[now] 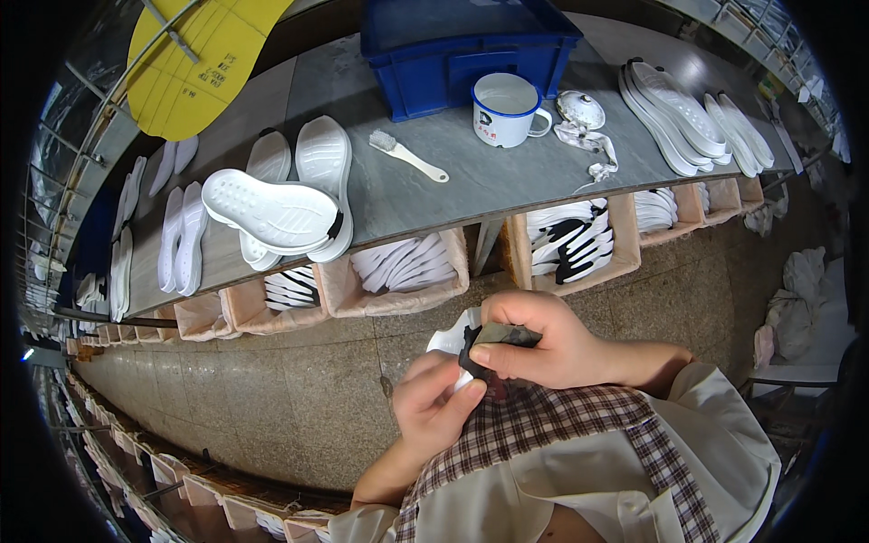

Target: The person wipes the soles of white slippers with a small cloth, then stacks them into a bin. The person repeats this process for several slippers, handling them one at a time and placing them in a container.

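In front of my checked apron, my left hand (433, 398) is closed around a white shoe sole (449, 337) with a black end piece (469, 355). Most of that sole is hidden by my fingers. My right hand (550, 339) pinches a small grey-green block or folded pad (509, 335) between thumb and fingers. This pad touches or nearly touches the black end. On the bench (412, 213) beyond lie more white soles (272, 213), one resting across two others at the left. A white-handled brush (407, 156) lies to the right of them.
A blue crate (466, 68) stands at the back of the bench, with an enamel mug (503, 122) and its lid (579, 109) beside it. Stacked soles (670, 118) lie at the right. Below the bench edge, lined bins (579, 240) hold soles. A yellow sole-shaped template (204, 63) hangs upper left.
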A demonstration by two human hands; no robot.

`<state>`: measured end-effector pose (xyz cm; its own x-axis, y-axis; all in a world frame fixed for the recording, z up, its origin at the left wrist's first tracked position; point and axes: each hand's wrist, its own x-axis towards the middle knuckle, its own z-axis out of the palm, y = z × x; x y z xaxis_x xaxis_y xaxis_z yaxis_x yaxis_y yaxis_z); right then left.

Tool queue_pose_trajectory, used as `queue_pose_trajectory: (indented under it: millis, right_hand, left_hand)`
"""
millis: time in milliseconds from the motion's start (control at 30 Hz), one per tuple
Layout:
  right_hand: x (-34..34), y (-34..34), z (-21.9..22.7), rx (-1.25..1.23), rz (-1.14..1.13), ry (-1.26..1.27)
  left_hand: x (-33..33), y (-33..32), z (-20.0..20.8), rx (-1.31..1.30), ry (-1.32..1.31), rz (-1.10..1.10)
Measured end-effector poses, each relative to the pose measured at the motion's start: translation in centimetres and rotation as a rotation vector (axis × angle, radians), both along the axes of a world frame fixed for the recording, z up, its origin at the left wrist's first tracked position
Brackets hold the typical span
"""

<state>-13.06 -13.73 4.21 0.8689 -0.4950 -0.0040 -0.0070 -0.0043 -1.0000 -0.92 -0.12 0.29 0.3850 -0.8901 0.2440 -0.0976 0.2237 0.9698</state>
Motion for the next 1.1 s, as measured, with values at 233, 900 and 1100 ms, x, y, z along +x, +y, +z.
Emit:
queue_pose_trajectory:
  millis: [233, 900, 1100]
  right_hand:
    - [0.0, -0.4, -0.4, -0.019, 0.041, -0.036]
    - [0.3, -0.6, -0.6, 0.018, 0.130, -0.129]
    - [0.4, -1.8, -0.3, 0.518, -0.040, -0.463]
  left_hand:
    - [-0.2, 0.0, -0.6, -0.041, 0.053, 0.014]
    - [-0.6, 0.5, -1.0, -0.044, 0.143, 0.029]
    - [0.0, 0.6, -1.2, -0.092, 0.252, 0.058]
